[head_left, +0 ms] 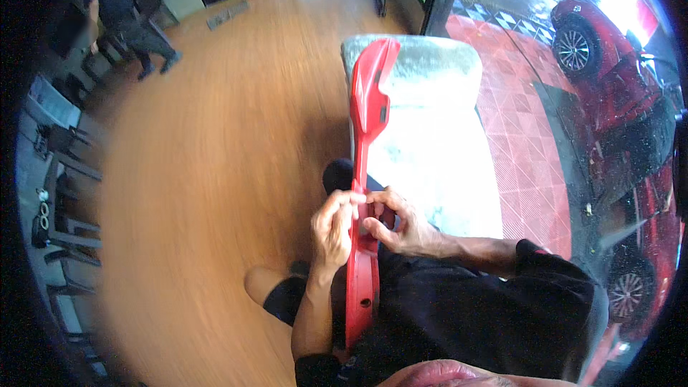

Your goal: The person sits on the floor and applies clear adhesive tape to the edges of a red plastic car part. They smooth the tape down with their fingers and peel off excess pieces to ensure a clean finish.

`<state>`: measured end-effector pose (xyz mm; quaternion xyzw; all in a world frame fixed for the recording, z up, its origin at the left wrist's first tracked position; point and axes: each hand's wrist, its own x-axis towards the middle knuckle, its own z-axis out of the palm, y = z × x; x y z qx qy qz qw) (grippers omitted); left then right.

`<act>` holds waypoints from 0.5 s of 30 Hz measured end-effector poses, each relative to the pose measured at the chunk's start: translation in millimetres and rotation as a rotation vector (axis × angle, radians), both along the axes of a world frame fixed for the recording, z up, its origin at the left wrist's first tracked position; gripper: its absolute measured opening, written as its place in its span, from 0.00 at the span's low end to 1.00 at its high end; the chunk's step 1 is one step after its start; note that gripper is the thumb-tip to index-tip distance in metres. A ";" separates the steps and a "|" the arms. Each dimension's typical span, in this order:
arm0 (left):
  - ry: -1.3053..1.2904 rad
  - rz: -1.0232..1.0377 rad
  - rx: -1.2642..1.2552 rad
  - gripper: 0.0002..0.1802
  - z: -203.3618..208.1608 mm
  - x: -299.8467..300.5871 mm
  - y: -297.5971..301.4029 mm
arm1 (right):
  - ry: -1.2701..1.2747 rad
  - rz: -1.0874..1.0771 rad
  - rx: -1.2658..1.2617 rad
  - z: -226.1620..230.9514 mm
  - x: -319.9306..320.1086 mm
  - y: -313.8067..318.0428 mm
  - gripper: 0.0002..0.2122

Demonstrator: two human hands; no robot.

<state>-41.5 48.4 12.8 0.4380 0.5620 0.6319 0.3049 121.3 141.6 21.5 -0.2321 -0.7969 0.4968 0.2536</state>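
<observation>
A long, glossy red plastic trim panel [370,93] runs lengthwise in front of me, its wide forked end lying over a pale cushioned bench [437,72]. Its narrower near end, with a small dark round hole, rests against my lap. At the panel's middle, my left hand [332,226] is closed on its left edge, fingertips pressed together. My right hand [401,223] meets it from the other side, fingers curled and thumb bent over the panel. Anything small between the right fingertips is too hard to make out.
A wooden floor [193,172] spreads to the left, with dark chairs [75,236] along its edge. A person in dark clothes [118,7] walks at the far left. On the right are red floor tiles [519,150], glass and a red car [609,93].
</observation>
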 end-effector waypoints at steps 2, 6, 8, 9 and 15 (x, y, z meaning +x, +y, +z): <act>-0.131 -0.070 -0.058 0.17 13.4 -1.1 2.5 | 0.190 -0.038 0.088 6.1 -5.2 8.6 0.24; -0.721 -0.015 -0.026 0.39 22.9 -4.4 -2.9 | 0.235 0.167 0.581 27.0 -50.8 8.7 0.29; -0.940 0.037 -0.009 0.49 47.8 -7.3 -0.7 | 0.103 0.181 0.684 28.7 -67.4 5.1 0.25; -1.016 0.042 -0.017 0.51 62.6 -5.7 -2.3 | 0.108 0.196 0.651 26.0 -71.2 7.7 0.24; -1.057 -0.149 0.095 0.53 38.9 -29.5 -33.4 | 0.250 0.172 0.430 -2.1 -98.6 9.0 0.17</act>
